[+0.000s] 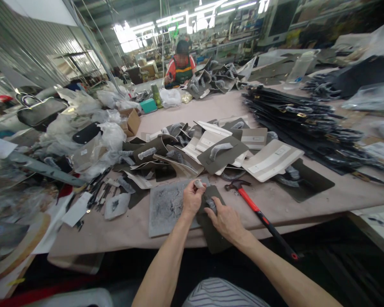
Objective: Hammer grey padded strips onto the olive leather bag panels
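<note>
My left hand (193, 198) is closed over the right part of a scuffed grey slab (161, 213). A small pale round end shows at its fingertips; whether it is a held piece or a wrapped finger I cannot tell. Just to the right, my right hand (227, 219) is closed around the plastic-wrapped handle (211, 204) of a dark olive panel (215, 241). That panel overlaps the slab's right side and juts past the table's front edge. Right of my hands lies a claw hammer (251, 200) with a red and black grip, its head toward the far side.
Similar panels with wrapped handles (222, 151) are heaped beyond my hands. Black strapped pieces (294, 119) are stacked at the right. Plastic bags (110, 138), a cardboard box (130, 121) and dark straps (100, 192) lie left. A person (181, 66) is across the table (185, 111).
</note>
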A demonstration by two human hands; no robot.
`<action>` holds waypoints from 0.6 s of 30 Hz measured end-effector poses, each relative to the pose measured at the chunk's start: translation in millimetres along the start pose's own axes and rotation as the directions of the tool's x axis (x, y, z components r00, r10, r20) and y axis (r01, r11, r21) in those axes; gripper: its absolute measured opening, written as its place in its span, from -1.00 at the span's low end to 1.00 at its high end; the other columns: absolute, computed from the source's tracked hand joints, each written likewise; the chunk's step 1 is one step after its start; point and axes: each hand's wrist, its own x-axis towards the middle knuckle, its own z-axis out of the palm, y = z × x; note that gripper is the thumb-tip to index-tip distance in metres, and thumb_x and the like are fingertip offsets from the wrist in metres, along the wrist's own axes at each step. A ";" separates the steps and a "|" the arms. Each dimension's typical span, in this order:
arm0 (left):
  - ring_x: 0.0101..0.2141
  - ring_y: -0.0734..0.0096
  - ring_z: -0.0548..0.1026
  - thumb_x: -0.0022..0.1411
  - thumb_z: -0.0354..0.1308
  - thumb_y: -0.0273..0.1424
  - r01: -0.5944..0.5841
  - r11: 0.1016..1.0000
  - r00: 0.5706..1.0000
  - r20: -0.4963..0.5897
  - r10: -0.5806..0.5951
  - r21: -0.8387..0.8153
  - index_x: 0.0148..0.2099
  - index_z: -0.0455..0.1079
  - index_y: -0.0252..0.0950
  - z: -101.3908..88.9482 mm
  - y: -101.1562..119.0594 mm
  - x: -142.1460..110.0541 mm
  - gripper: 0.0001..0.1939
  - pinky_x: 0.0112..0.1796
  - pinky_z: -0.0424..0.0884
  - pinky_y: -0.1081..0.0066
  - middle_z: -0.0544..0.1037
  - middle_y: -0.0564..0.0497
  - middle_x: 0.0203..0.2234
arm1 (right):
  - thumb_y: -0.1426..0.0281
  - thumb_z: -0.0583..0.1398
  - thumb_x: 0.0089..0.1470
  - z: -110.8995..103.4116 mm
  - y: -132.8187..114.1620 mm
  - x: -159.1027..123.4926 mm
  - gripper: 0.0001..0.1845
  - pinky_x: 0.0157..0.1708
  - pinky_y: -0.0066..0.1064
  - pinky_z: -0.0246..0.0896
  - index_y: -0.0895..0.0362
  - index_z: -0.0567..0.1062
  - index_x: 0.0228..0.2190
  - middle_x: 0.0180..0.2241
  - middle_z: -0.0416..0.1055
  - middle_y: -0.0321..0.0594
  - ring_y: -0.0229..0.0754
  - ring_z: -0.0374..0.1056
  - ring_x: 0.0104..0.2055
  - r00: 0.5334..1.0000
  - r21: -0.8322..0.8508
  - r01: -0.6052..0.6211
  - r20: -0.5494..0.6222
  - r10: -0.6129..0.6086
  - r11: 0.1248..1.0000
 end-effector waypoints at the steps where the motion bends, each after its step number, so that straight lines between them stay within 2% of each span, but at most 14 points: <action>1: -0.24 0.33 0.63 0.16 0.29 -0.38 0.011 1.000 1.000 0.019 -0.011 0.005 -0.09 0.43 -0.29 0.5 -4.9 -0.2 -0.74 -0.13 0.53 0.35 0.67 -0.06 -0.27 | 0.09 0.02 0.34 1.3 0.6 -0.6 -0.51 -0.30 -0.33 0.15 0.13 0.28 0.13 -0.26 0.57 0.00 0.03 0.53 -0.21 1.000 0.037 -0.008 0.013 0.008 0.999; 5: -0.25 0.31 0.63 0.17 0.28 -0.37 0.016 0.998 0.998 0.062 -0.019 0.053 -0.16 0.43 -0.30 -0.3 -13.9 0.3 -0.80 -0.16 0.53 0.35 0.67 -0.07 -0.29 | 0.03 0.06 0.28 3.3 4.6 -2.4 -0.49 -0.28 -0.33 0.16 0.16 0.37 0.03 -0.30 0.55 -0.04 0.01 0.50 -0.23 0.997 0.269 -0.033 0.071 0.014 0.963; 9: -0.26 0.29 0.64 0.20 0.28 -0.30 0.026 1.000 0.997 0.076 -0.027 0.017 -0.15 0.41 -0.30 -4.2 -11.7 -0.5 -0.77 -0.13 0.54 0.30 0.66 -0.08 -0.31 | 0.03 0.12 0.22 6.1 18.8 -5.8 -0.33 -0.25 -0.32 0.23 0.18 0.25 0.19 -0.28 0.52 -0.14 -0.08 0.46 -0.25 0.992 0.509 0.037 0.087 -0.094 0.860; 11: -0.27 0.29 0.64 0.19 0.30 -0.28 0.052 0.999 0.994 0.093 -0.050 -0.017 -0.16 0.40 -0.30 -5.8 -9.0 -1.3 -0.74 -0.13 0.54 0.29 0.65 -0.08 -0.33 | 0.00 0.10 0.22 6.2 31.4 -7.4 -0.31 -0.26 -0.32 0.25 0.17 0.25 0.21 -0.33 0.49 -0.22 -0.11 0.43 -0.30 0.993 0.557 0.051 0.062 -0.103 0.829; 14: -0.28 0.30 0.64 0.17 0.33 -0.27 0.067 0.997 0.992 0.109 -0.063 -0.032 -0.17 0.39 -0.30 -6.7 -7.2 -2.2 -0.72 -0.12 0.54 0.28 0.65 -0.07 -0.33 | 0.01 0.04 0.25 1.6 58.8 -6.5 -0.38 -0.21 -0.26 0.28 0.19 0.33 0.14 -0.31 0.47 -0.16 -0.07 0.41 -0.27 0.990 0.463 0.027 -0.134 0.040 0.886; 16: -0.27 0.30 0.63 0.17 0.33 -0.26 0.061 0.998 0.992 0.113 -0.058 -0.025 -0.17 0.40 -0.30 -6.4 -7.7 -2.2 -0.72 -0.10 0.54 0.26 0.65 -0.07 -0.34 | 0.06 0.00 0.28 -3.8 82.2 -3.7 -0.43 -0.15 -0.19 0.27 0.23 0.38 0.08 -0.22 0.46 -0.02 0.00 0.41 -0.19 0.954 0.280 -0.020 -0.281 0.102 0.960; 18: -0.27 0.30 0.63 0.17 0.33 -0.25 0.055 0.998 0.992 0.113 -0.054 -0.010 -0.18 0.40 -0.30 -5.9 -8.4 -2.1 -0.72 -0.10 0.54 0.25 0.65 -0.07 -0.34 | 0.11 0.00 0.29 -8.8 106.6 -0.8 -0.46 -0.13 -0.14 0.26 0.26 0.41 0.04 -0.15 0.44 0.09 0.09 0.38 -0.13 0.931 0.054 -0.088 -0.351 0.102 0.995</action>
